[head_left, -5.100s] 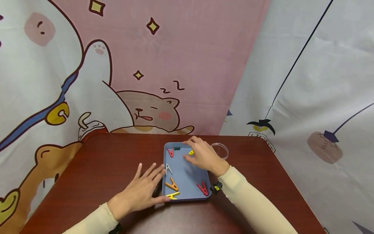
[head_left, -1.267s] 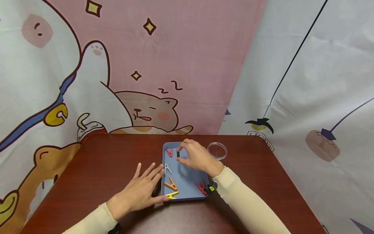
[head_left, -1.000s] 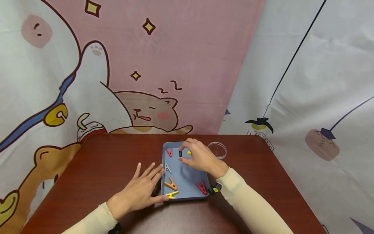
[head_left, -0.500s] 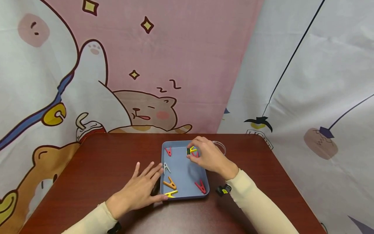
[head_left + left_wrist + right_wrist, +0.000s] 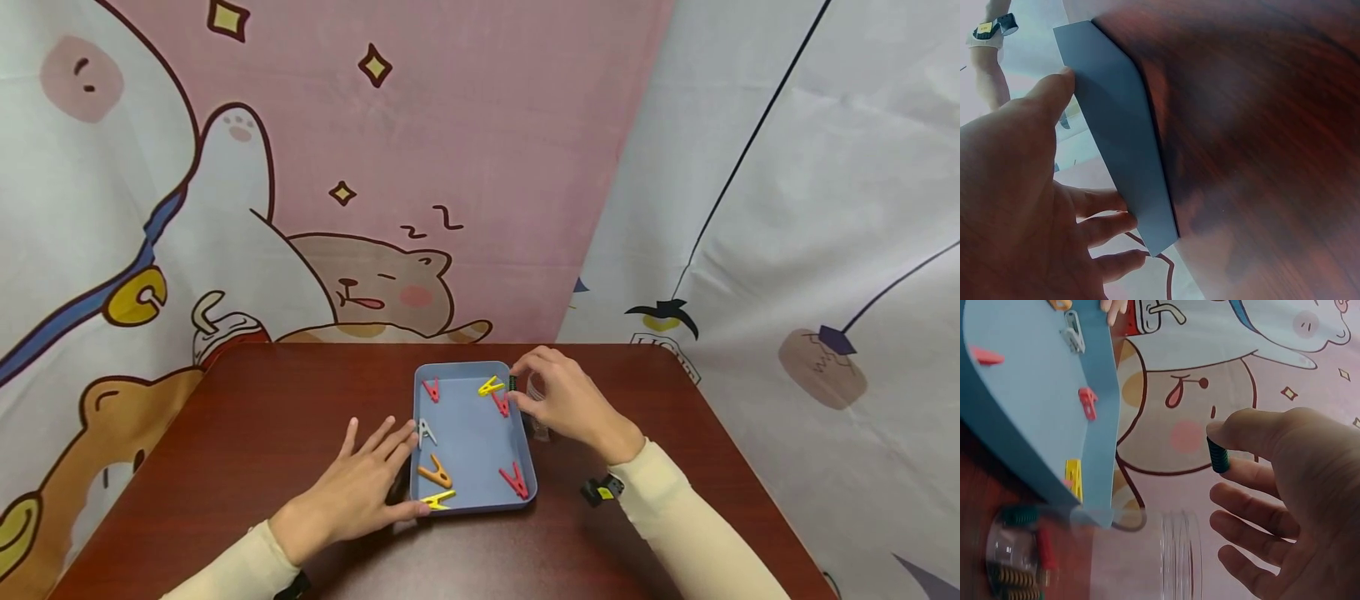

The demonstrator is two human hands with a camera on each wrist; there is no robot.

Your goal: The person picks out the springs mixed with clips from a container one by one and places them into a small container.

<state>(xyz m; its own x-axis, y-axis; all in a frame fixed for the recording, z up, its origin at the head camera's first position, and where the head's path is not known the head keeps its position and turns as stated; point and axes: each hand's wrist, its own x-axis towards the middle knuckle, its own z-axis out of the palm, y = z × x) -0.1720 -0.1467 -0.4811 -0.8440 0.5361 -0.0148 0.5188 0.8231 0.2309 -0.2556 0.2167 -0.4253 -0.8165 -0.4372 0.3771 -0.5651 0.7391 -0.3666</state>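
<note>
My right hand [image 5: 572, 398] pinches a small dark green coil spring [image 5: 1217, 455] end to end between thumb and index finger, at the right rim of the blue-grey tray [image 5: 480, 450]. Below it in the right wrist view stands a clear jar [image 5: 1135, 562], with green, brass-coloured and red springs at its bottom; in the head view the right hand hides most of this jar. My left hand [image 5: 352, 492] rests on the tray's left rim with fingers spread, thumb at the near corner. The left wrist view shows its fingertips [image 5: 1116, 262] against the tray's outer wall.
Inside the tray lie several small clothespins: a yellow one [image 5: 491, 386] and red one [image 5: 501, 405] at the far right, a red one [image 5: 513, 480] near right, and an orange one [image 5: 435, 472] and white one [image 5: 426, 432] along the left. A patterned cloth [image 5: 480, 167] hangs behind the table.
My right hand has taken the green spring from the tray's far left and carried it rightward past the yellow clothespin to the jar side. The left hand has stayed on the rim.
</note>
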